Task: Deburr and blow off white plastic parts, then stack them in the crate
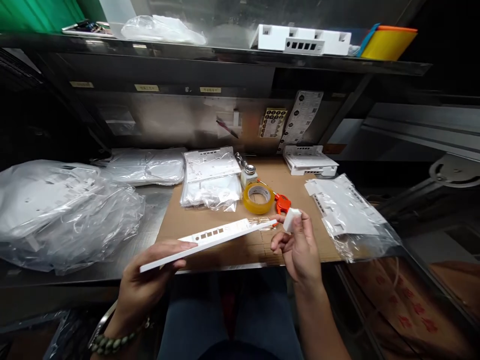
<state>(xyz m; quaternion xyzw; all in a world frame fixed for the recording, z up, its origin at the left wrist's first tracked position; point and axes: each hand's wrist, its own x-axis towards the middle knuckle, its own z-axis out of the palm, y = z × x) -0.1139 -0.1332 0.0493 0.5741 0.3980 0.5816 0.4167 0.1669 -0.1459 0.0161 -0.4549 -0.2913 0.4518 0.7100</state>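
My left hand grips a white plastic housing panel by its left end; a row of square port cutouts shows along it. The panel is tilted, its right end higher, above the cardboard. Between the thumb and fingers of my right hand is a small white block, perhaps a sponge or folded wipe. My right index fingertip is close to the panel's right end; whether they touch I cannot tell. Behind the panel lie a roll of yellow tape and an orange-red tool.
Bagged white panels fill the left, and more bagged panels lie at the back. A metal-capped bottle stands behind the tape. White housings and a wrapped panel lie right. Overhead runs a metal shelf with a yellow container.
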